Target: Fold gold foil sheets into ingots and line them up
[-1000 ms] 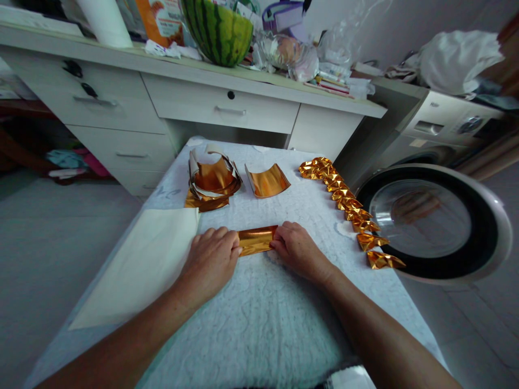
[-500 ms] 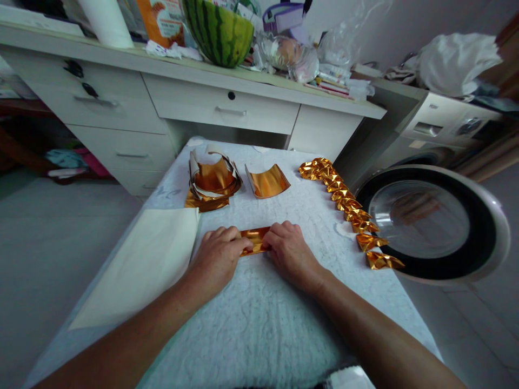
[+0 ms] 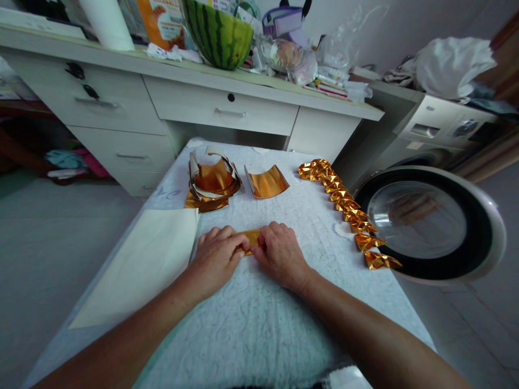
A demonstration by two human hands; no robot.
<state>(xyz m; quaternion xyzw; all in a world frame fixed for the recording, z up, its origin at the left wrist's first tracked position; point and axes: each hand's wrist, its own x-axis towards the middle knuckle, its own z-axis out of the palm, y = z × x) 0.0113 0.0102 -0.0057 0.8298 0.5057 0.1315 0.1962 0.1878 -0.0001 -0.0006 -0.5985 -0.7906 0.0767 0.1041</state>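
Note:
Between my hands lies a strip of gold foil paper [image 3: 252, 237], folded narrow on the cloth-covered table. Its left end is pinched by my left hand [image 3: 221, 254], the fingers curled over it. My right hand [image 3: 283, 253] grips the other end, with its thumb near the strip's front edge. Both ends of the strip are hidden under the fingers. Beyond them rests one curved gold foil sheet [image 3: 268, 182], and to its left a curled stack of gold foil sheets [image 3: 214, 178]. Folded gold foil pieces [image 3: 344, 202] form a row along the right side.
A cream paper sheet [image 3: 141, 265] covers the table's left part. Past the table's right edge hangs the open round washing machine door [image 3: 478, 227]. Behind stands a white drawer cabinet [image 3: 259, 111], with a cut watermelon [image 3: 221, 35] and plastic bags on top.
My hands have come closer together, and less of the strip shows between them. It now looks narrower and flatter, with duller gold. My right thumb has moved left along its front edge.

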